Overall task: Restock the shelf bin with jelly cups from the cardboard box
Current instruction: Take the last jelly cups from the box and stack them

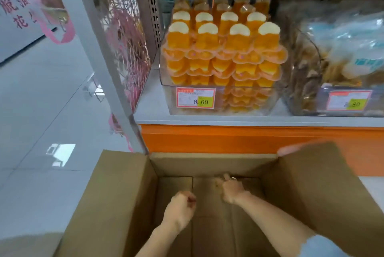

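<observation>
The open cardboard box [124, 194] stands on the floor below the shelf, and its brown bottom shows no jelly cups. Both my hands reach down into it. My left hand [181, 207] hangs over the middle of the box with its fingers curled and nothing visible in them. My right hand [230, 191] is deeper, near the far wall; its fingers are curled, and blur hides whether they hold anything. On the shelf above, the clear shelf bin [166, 101] is piled high with orange jelly cups [224, 49] with white tops.
A price tag [195, 98] reading 8.60 is on the bin's front. A second clear bin [342, 69] of bagged snacks sits to its right. The orange shelf base [207, 138] runs behind the box. A grey upright post [108, 74] and grey floor lie to the left.
</observation>
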Demonstrator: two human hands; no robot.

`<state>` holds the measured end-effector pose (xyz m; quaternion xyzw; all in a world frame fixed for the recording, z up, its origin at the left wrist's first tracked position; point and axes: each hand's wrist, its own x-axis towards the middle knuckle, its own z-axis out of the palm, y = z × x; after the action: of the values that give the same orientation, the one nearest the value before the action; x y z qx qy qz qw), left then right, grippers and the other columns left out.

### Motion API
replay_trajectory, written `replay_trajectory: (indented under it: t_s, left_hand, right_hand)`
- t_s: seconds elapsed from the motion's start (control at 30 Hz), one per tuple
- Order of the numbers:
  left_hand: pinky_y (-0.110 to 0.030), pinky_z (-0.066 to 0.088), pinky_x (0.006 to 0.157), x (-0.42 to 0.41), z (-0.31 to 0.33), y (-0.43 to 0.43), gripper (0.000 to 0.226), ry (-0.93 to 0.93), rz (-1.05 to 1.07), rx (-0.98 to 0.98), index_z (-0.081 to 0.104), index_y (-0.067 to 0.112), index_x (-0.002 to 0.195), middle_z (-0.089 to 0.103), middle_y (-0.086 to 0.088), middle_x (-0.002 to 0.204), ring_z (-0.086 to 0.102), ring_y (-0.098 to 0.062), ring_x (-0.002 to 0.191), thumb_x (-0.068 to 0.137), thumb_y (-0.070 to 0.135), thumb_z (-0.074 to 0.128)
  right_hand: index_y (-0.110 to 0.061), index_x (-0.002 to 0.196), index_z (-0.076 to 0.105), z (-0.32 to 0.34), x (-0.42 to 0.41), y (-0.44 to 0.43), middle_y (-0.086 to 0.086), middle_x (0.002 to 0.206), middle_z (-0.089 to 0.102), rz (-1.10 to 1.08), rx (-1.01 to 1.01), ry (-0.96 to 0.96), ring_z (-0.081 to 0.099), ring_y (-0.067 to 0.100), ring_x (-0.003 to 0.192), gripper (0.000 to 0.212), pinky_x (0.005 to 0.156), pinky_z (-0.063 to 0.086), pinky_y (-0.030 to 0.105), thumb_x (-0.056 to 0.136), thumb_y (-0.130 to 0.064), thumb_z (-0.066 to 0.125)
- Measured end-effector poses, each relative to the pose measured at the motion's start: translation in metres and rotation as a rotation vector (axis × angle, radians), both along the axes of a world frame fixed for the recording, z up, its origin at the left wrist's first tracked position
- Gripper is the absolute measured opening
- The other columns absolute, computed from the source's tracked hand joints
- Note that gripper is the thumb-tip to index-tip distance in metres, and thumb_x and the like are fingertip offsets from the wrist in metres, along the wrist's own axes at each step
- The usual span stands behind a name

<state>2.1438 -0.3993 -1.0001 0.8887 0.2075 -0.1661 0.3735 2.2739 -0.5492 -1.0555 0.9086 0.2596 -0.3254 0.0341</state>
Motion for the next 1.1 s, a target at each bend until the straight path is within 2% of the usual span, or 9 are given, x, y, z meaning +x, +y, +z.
replay_trajectory:
  t_s: [0.17, 0.33, 0.4, 0.5, 0.63, 0.73, 0.83, 0.97, 1.1]
  left_hand:
    - [-0.022, 0.045, 0.092, 0.024, -0.010, -0.019, 0.024, -0.058, 0.017, -0.070, 0.063, 0.014, 0.112, 0.063, -0.003, 0.114, 0.059, -0.016, 0.107, 0.092, 0.011, 0.050]
    - [-0.022, 0.046, 0.094, 0.028, -0.005, -0.027, 0.020, -0.078, 0.031, -0.093, 0.063, 0.019, 0.108, 0.060, 0.001, 0.115, 0.058, -0.010, 0.105, 0.092, 0.014, 0.053]
    - [-0.021, 0.045, 0.093, 0.028, 0.005, -0.025, 0.020, -0.117, 0.066, -0.070, 0.063, 0.019, 0.108, 0.061, 0.000, 0.116, 0.058, -0.012, 0.105, 0.092, 0.013, 0.054]
    - [-0.020, 0.042, 0.092, 0.032, 0.035, -0.024, 0.024, -0.209, 0.123, -0.061, 0.061, 0.018, 0.109, 0.058, -0.001, 0.117, 0.057, -0.015, 0.107, 0.091, 0.007, 0.051]
    - [-0.019, 0.042, 0.085, 0.041, 0.098, -0.027, 0.021, -0.398, 0.155, -0.181, 0.058, 0.019, 0.099, 0.058, 0.003, 0.103, 0.056, -0.013, 0.101, 0.092, 0.002, 0.049]
    - [-0.017, 0.042, 0.074, 0.046, 0.138, -0.025, 0.014, -0.557, 0.278, -0.275, 0.058, 0.018, 0.094, 0.060, 0.006, 0.093, 0.059, -0.016, 0.093, 0.093, 0.006, 0.052]
    - [-0.013, 0.043, 0.069, 0.042, 0.169, -0.020, 0.014, -0.536, 0.238, -0.261, 0.058, 0.016, 0.097, 0.060, 0.004, 0.096, 0.059, -0.012, 0.086, 0.094, 0.006, 0.050]
    - [-0.019, 0.045, 0.082, 0.036, 0.196, -0.015, 0.011, -0.414, -0.110, -0.085, 0.060, 0.016, 0.096, 0.063, 0.002, 0.100, 0.058, -0.010, 0.092, 0.093, 0.009, 0.051]
    - [-0.010, 0.041, 0.073, 0.040, 0.219, -0.009, 0.012, -0.434, -0.244, -0.012, 0.062, 0.013, 0.100, 0.061, 0.003, 0.095, 0.054, -0.006, 0.087, 0.094, 0.015, 0.053]
  right_hand:
    - [-0.019, 0.150, 0.021, -0.049, -0.001, 0.007, 0.015, 0.156, 0.004, 0.028, -0.015, -0.072, 0.017, 0.041, 0.139, 0.065, 0.113, 0.026, 0.044, 0.092, 0.005, 0.037]
    - [-0.013, 0.146, 0.029, -0.029, -0.012, 0.003, 0.015, 0.153, 0.024, -0.058, 0.075, 0.047, 0.032, 0.034, 0.136, 0.057, 0.108, 0.033, 0.035, 0.094, -0.017, 0.051]
    - [-0.019, 0.147, 0.026, -0.003, -0.016, -0.001, 0.009, 0.145, 0.041, -0.166, 0.188, 0.138, 0.040, 0.027, 0.132, 0.068, 0.103, 0.036, 0.030, 0.090, -0.033, 0.059]
    - [-0.026, 0.148, 0.025, 0.045, -0.023, -0.006, 0.000, 0.146, 0.041, -0.254, 0.325, 0.205, 0.040, 0.021, 0.133, 0.077, 0.101, 0.038, 0.028, 0.084, -0.048, 0.063]
    - [-0.034, 0.111, 0.054, 0.138, -0.030, -0.018, -0.009, 0.111, 0.060, -0.306, 0.655, 0.145, 0.058, 0.011, 0.101, 0.033, 0.079, 0.052, 0.020, 0.082, -0.033, 0.070]
    - [-0.043, 0.091, 0.047, 0.221, -0.031, -0.025, -0.019, 0.093, 0.058, -0.318, 0.973, -0.084, 0.057, 0.007, 0.085, 0.032, 0.074, 0.044, 0.021, 0.082, -0.023, 0.071]
    - [-0.040, 0.098, 0.048, 0.289, -0.025, -0.029, -0.015, 0.091, 0.061, -0.447, 1.305, -0.245, 0.059, 0.010, 0.070, 0.033, 0.062, 0.048, 0.021, 0.083, -0.019, 0.070]
    - [-0.027, 0.114, 0.050, 0.351, -0.003, -0.041, -0.013, 0.102, 0.059, -0.511, 1.482, -0.485, 0.061, 0.014, 0.086, 0.030, 0.072, 0.055, 0.028, 0.087, -0.026, 0.064]
    - [-0.021, 0.123, 0.051, 0.385, 0.047, -0.042, 0.007, 0.117, 0.059, -0.630, 1.514, -0.430, 0.057, 0.007, 0.066, 0.028, 0.046, 0.044, 0.013, 0.095, -0.020, 0.053]
